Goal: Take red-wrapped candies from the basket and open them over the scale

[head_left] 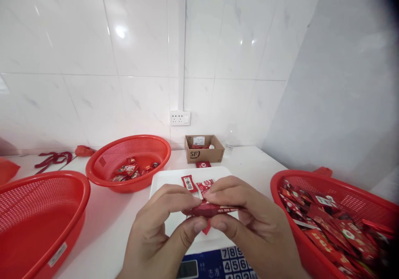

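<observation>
Both my left hand (165, 225) and my right hand (246, 220) pinch a dark red packet (212, 209) between thumbs and fingers, its printed edge turned toward me. They hold it above the white pan (226, 171) of a scale. On the pan lie a small red and white packet (188, 183) and a patterned red packet (205, 184), partly hidden behind my fingers. Below my hands shows the blue keypad panel (208, 266) of the scale, with a grey display (187, 269). A red scrap under the held packet is too covered to name.
A red basket (276, 187) full of red packets stands at right. At left are a red basket (82, 183) and, behind it, another basket (166, 141) with several packets. A cardboard box (205, 156) stands by the wall, a red packet before it. Dark red ribbon (56, 158) lies far left.
</observation>
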{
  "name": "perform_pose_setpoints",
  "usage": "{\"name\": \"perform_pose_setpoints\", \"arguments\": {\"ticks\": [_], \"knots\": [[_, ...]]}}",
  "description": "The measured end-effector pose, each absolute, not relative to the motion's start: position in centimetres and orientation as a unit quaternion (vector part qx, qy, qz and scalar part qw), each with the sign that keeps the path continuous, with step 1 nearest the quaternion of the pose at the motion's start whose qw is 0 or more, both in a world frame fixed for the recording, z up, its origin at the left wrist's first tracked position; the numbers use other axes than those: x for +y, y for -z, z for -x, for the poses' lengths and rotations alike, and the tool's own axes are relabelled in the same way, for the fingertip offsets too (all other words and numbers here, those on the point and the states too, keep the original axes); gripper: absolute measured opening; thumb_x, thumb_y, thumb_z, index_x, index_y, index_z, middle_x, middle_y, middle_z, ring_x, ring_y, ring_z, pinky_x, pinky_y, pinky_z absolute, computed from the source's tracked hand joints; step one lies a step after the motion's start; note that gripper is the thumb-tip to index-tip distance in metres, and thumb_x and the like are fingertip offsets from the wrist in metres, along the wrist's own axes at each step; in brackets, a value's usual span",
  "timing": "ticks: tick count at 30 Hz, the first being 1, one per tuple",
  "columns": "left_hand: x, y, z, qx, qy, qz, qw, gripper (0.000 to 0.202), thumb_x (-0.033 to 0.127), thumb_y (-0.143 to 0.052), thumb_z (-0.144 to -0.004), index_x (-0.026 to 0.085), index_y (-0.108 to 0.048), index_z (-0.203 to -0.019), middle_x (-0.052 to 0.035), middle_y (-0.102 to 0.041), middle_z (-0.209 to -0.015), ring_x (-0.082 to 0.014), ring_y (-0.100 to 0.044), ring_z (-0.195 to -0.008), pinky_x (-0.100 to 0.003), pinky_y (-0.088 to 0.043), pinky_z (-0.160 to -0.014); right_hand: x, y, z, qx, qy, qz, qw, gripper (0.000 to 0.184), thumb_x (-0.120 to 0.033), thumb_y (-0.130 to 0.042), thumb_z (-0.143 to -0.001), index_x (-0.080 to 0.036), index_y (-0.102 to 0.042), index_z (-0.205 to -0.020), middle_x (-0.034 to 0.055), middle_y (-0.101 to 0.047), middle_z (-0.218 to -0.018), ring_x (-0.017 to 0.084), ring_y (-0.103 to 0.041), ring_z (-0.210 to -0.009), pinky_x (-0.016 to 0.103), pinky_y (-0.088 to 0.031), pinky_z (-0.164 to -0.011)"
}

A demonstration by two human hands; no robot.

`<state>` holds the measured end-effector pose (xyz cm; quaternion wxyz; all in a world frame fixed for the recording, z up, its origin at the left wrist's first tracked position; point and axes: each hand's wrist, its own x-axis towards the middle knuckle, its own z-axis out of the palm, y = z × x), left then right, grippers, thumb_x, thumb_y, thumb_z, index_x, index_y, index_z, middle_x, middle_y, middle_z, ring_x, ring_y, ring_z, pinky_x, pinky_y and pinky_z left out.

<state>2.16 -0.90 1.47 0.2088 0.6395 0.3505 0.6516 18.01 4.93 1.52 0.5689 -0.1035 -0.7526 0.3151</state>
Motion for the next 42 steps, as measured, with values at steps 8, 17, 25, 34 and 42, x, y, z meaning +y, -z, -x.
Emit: {"name": "perform_pose_setpoints", "arguments": {"ticks": [8,17,25,34,42], "knots": [[-1.3,-1.4,-2.3,0.345,-0.674,-0.603,0.254,0.017,0.02,-0.075,-0.083,0.034,-0.075,-0.092,0.003,-0.07,-0.087,-0.0133,-0.066,-0.081,-0.022,-0.055,-0.074,4.8,-2.0,-17.7,-0.752,-0.279,0.078,0.592,0.004,-0.025,-0.07,-0.09,-0.021,-0.07,-0.087,0.0014,-0.066,-0.084,0.012,-0.064,-0.074,0.022,-0.055,-0.063],[-1.0,-1.0,-2.0,0.283,-0.697,-0.584,0.304,0.017,0.021,-0.075,-0.084,0.034,-0.077,-0.094,-0.0005,-0.069,-0.088,-0.0158,-0.067,-0.087,-0.024,-0.057,-0.077,4.3,-2.1,-17.5,-0.74,-0.294,0.058,0.602,0.006,-0.025,-0.068,-0.091,-0.024,-0.073,-0.095,0.0032,-0.067,-0.083,0.015,-0.063,-0.073,0.024,-0.055,-0.06],[-1.2,-0.8,-2.2,0.251,-0.701,-0.598,0.297,0.017,0.02,-0.072,-0.086,0.033,-0.077,-0.096,-0.0002,-0.068,-0.088,-0.0153,-0.065,-0.089,-0.024,-0.057,-0.08,4.0,-2.0,-17.7,-0.74,-0.308,0.047,0.596,0.007,-0.026,-0.067,-0.092,-0.023,-0.072,-0.096,0.003,-0.066,-0.085,0.014,-0.062,-0.076,0.024,-0.054,-0.062],[-1.0,-1.2,-1.8,0.267,-0.726,-0.553,0.311,0.009,0.024,-0.075,-0.084,0.031,-0.077,-0.089,-0.0017,-0.07,-0.085,-0.0161,-0.067,-0.084,-0.024,-0.057,-0.076,4.3,-1.9,-18.2,-0.745,-0.312,0.072,0.585,0.025,-0.01,-0.067,-0.089,-0.029,-0.072,-0.105,0.0014,-0.068,-0.093,0.015,-0.064,-0.083,0.024,-0.056,-0.072],[-1.0,-1.5,-2.1,0.34,-0.691,-0.516,0.375,0.016,0.039,-0.074,-0.084,0.035,-0.07,-0.099,0.0026,-0.063,-0.086,-0.0106,-0.061,-0.076,-0.015,-0.054,-0.07,4.1,-1.8,-18.3,-0.746,-0.244,0.083,0.614,0.042,0.002,-0.064,-0.085,-0.031,-0.072,-0.111,0.0033,-0.068,-0.095,0.018,-0.063,-0.082,0.03,-0.055,-0.067]]}}
